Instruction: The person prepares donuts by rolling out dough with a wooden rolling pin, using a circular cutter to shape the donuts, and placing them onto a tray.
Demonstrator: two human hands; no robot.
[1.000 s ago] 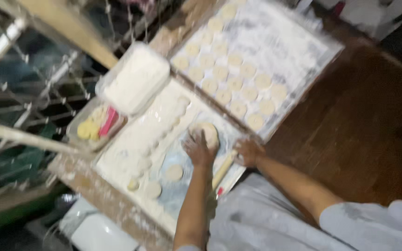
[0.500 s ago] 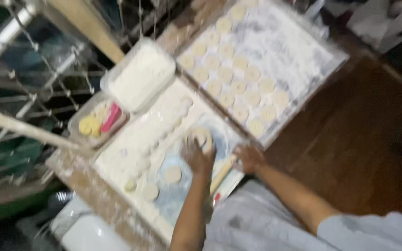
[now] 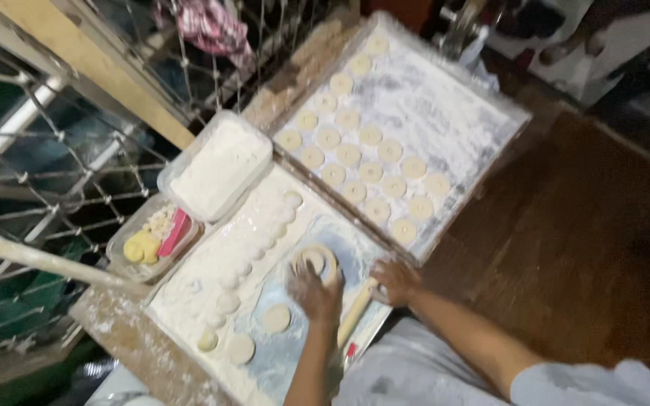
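I work on a floured board (image 3: 212, 301) set on a dark wooden table (image 3: 566, 248), beside a wire mesh screen (image 3: 77, 150). My left hand (image 3: 316, 289) presses flat and spread on a rolled dough disc (image 3: 316, 259); my right hand (image 3: 394, 282) rests by the rolling pin (image 3: 356, 314), fingers curled, though I cannot tell whether they grip it. Beyond lies a tray of dough rounds (image 3: 408, 143). Blur hides finer details.

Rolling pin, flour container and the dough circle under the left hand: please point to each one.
rolling pin (image 3: 355, 314), head view, middle of the wooden shaft.
flour container (image 3: 220, 167), head view, the flour surface inside.
dough circle (image 3: 314, 258), head view, its upper part beyond the left hand (image 3: 316, 293).
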